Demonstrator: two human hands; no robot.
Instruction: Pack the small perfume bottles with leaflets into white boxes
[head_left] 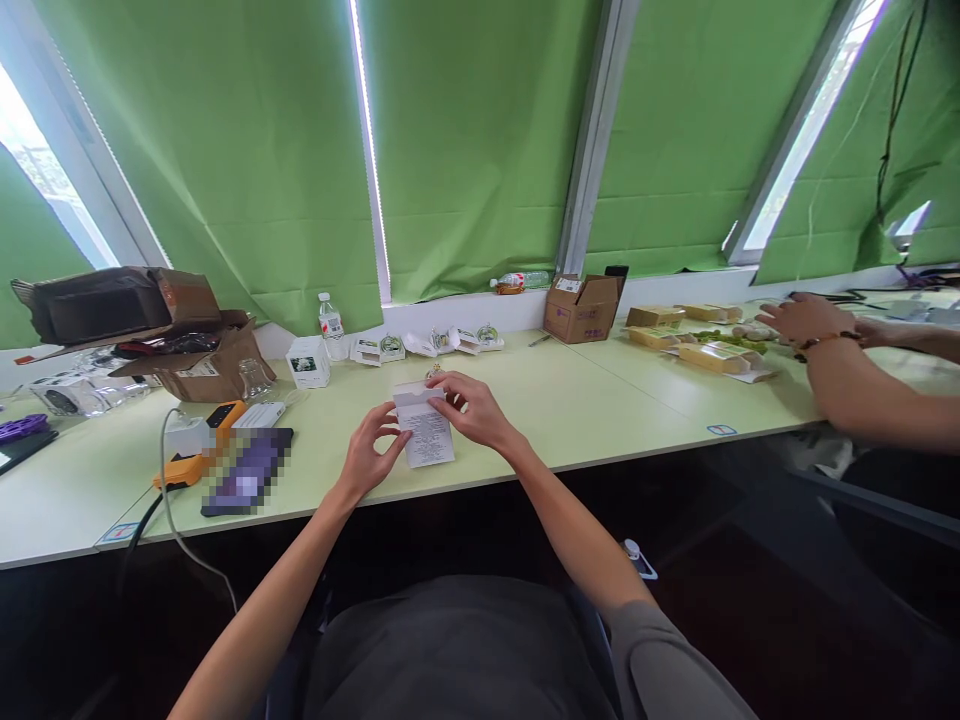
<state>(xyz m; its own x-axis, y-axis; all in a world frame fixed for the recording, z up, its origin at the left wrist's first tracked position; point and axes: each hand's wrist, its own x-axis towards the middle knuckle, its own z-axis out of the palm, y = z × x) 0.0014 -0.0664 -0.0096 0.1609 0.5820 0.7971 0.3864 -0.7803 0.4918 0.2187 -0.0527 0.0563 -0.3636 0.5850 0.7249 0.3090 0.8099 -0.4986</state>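
Note:
Above the table's front edge I hold a white folding box (429,440) with fine print on its face and a flap at the top. My left hand (371,447) grips its left edge between thumb and fingers. At its upper right, my right hand (474,408) pinches the edge by the flap. Just behind the box is a small shiny item (434,370), partly hidden by my right fingers. Farther back, several open white boxes (466,342) with green round pieces stand in a row.
At left are a phone (247,472), an orange power strip (184,470), a white box (308,362), a bottle (329,318) and a torn brown carton (202,375). A small carton (581,308) stands back right. A co-worker's hands (810,318) are near yellow boxes (720,357) at right.

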